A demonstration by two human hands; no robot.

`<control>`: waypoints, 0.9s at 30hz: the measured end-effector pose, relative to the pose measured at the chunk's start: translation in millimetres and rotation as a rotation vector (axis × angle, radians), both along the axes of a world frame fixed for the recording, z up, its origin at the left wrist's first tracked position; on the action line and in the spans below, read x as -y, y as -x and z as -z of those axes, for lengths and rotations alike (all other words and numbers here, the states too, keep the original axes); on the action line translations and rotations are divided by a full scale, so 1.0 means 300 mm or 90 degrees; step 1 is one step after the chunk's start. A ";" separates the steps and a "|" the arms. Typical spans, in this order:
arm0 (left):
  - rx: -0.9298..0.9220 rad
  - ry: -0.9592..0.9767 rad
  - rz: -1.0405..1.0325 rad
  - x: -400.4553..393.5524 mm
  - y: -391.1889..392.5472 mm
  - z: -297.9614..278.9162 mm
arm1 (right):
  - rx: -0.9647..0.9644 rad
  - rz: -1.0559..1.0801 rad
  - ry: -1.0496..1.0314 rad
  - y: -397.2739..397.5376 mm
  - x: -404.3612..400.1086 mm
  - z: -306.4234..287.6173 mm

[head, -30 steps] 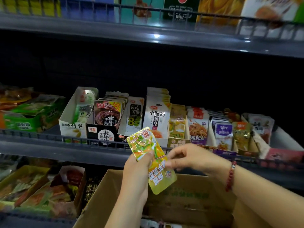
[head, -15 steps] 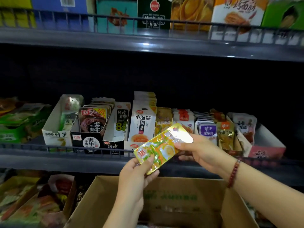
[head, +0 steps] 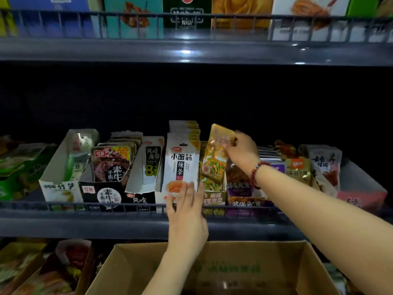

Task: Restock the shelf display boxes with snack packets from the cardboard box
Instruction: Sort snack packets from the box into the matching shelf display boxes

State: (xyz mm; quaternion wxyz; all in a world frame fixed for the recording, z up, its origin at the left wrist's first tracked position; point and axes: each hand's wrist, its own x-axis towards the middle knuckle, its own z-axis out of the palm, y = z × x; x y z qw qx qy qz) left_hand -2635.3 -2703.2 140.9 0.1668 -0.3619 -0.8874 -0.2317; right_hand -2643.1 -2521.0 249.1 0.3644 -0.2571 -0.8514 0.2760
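Note:
My right hand [head: 242, 151] pinches the top of a yellow snack packet [head: 214, 158] with green and orange print. The packet stands upright with its lower end inside the yellow display box [head: 213, 199] on the middle shelf. My left hand [head: 187, 211] has straight fingers against the front of the neighbouring white display box [head: 164, 195], just below the white packets [head: 180, 165] in it. The brown cardboard box [head: 212, 271] sits open below both arms; its contents are hardly visible.
A row of display boxes lines the middle shelf behind a low wire rail [head: 127, 207]: white [head: 57, 184], black [head: 100, 194], purple [head: 244, 201] and pink [head: 361, 199]. The upper shelf [head: 191, 52] overhangs. More snack boxes [head: 53, 269] stand on the lower shelf at left.
My right hand carried the yellow packet up from in front of the shelf into the yellow display box. My left hand let go of it and moved to the white box's front.

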 end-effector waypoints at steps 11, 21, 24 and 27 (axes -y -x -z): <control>-0.087 0.041 -0.005 -0.010 0.042 0.078 | 0.134 -0.069 -0.095 0.077 0.006 0.115; 0.136 -0.157 0.078 0.045 -0.087 -0.030 | 0.122 -0.149 -0.116 -0.233 0.096 0.122; 0.183 -0.171 0.114 0.062 -0.185 -0.029 | 0.155 -0.205 -0.150 -0.415 0.136 0.144; 0.278 -0.149 0.134 0.080 -0.275 0.003 | 0.237 -0.262 -0.145 -0.606 0.156 0.180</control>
